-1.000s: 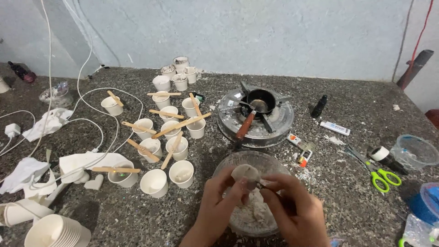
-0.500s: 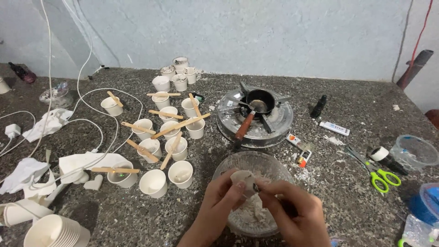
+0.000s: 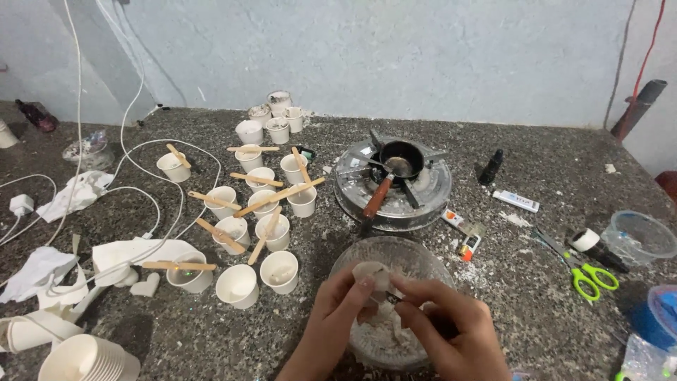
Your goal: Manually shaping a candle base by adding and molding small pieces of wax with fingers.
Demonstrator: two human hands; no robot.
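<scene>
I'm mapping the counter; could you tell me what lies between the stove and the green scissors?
A small orange-and-white lighter-like item and white crumbs, in the head view.

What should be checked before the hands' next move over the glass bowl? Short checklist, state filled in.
1. Left hand grips the small white cup: ok, fingers wrap it.
2. Right hand holds a tool at the cup: cannot tell, only a thin dark tip shows.
3. Cup is over the glass bowl: ok, spill would land in the bowl.
4. Bowl holds white crumbly material: ok.
5. Small pan sits on the stove, away from the hands: ok; flame cannot tell.
6. Empty paper cup left of the bowl stands upright: ok.
</scene>
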